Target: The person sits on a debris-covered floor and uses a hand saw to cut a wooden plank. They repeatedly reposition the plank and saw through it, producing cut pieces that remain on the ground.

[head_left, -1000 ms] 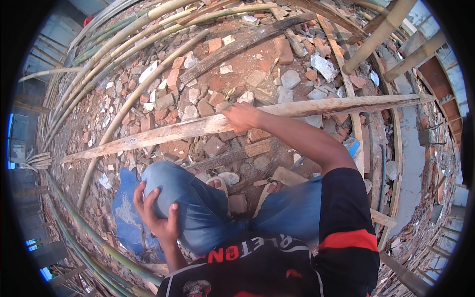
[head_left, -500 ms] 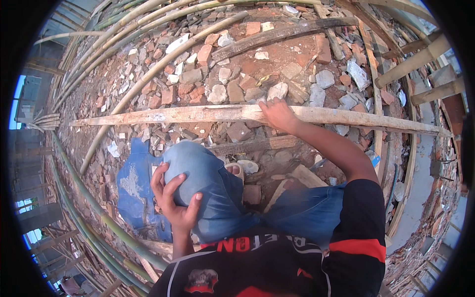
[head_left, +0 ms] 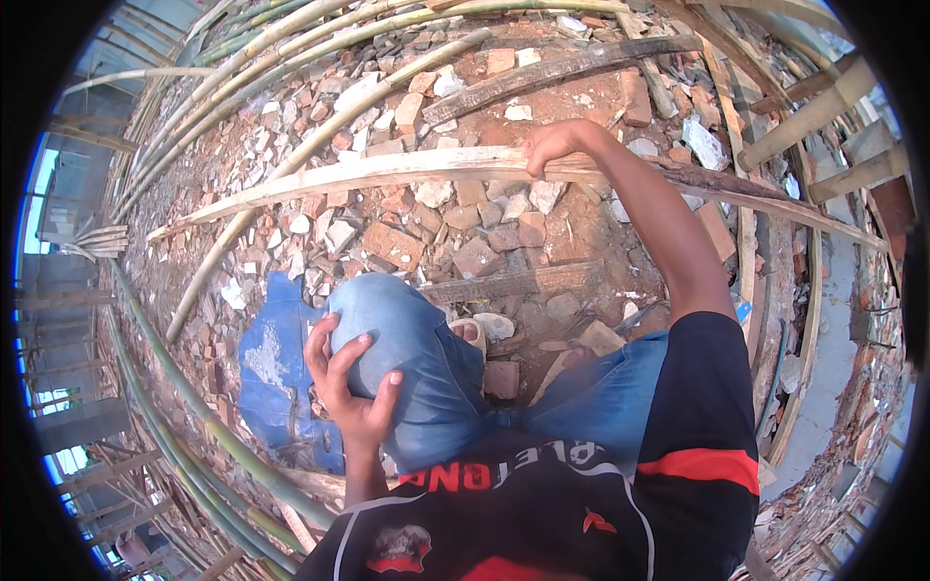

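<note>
A long pale wooden plank (head_left: 368,172) lies crosswise over the rubble in front of me. My right hand (head_left: 560,143), arm stretched forward, is closed around the plank right of its middle; its thumb shows on the near side and the other fingers are mostly hidden. My left hand (head_left: 351,387) rests on my bent left knee (head_left: 383,320) with its fingers spread, holding nothing. Just beyond the right hand, a darker timber (head_left: 717,179) runs alongside the plank's right part.
Broken bricks and stones (head_left: 475,257) cover the ground. A bamboo pole (head_left: 320,136) slants under the plank's left part. A charred beam (head_left: 562,73) lies farther off, and a short timber (head_left: 523,281) nearer. Beside my left knee is a blue sheet (head_left: 266,363). Bamboo poles (head_left: 213,416) curve along the left.
My right hand has pushed the plank away from me, farther across the rubble, and the arm is more extended. My left hand stays on the knee.
</note>
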Tool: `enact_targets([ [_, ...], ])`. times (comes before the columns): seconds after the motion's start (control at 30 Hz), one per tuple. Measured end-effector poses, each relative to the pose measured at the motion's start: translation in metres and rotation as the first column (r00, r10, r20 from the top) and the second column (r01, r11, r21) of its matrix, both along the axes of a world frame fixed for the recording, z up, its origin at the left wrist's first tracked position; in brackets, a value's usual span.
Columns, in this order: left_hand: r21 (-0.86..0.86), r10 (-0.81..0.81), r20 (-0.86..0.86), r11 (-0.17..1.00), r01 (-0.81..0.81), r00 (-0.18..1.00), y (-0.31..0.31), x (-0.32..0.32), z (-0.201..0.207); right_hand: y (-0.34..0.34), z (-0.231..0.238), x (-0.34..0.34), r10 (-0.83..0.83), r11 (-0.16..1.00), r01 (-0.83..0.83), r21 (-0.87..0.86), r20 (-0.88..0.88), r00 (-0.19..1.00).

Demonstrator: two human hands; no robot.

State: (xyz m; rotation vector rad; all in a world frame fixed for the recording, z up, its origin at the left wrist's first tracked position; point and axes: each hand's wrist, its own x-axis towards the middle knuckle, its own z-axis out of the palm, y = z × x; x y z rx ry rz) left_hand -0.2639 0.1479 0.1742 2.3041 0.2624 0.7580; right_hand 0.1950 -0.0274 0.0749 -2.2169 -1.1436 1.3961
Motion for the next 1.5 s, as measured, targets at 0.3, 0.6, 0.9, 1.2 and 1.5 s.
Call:
enact_targets([
  [0.3,0.057,0.037,0.001,0.998,-0.037,0.999,0.004,-0.003,-0.001,0.003,-0.006,0.002,0.081,0.997,-0.081,-0.004,0.040,0.996],
  [0.6,0.050,0.016,0.003,0.999,-0.017,1.000,-0.003,-0.005,0.001,-0.017,-0.045,-0.112,0.115,0.979,-0.194,0.063,0.614,0.781],
  [0.9,-0.091,-0.028,0.029,0.995,0.031,0.999,-0.001,0.003,-0.007,-0.041,-0.141,-0.136,0.025,0.976,-0.196,0.097,0.841,0.541],
  [1.2,-0.027,-0.045,-0.015,0.999,0.045,0.999,0.019,0.003,-0.015,-0.096,-0.069,-0.096,-0.098,0.934,-0.144,0.327,0.622,0.777],
  [1.5,-0.855,-0.473,0.176,0.361,0.372,0.863,0.157,0.052,-0.037,-0.234,-0.100,-0.180,-0.999,-0.045,0.670,0.741,-0.046,-0.017],
])
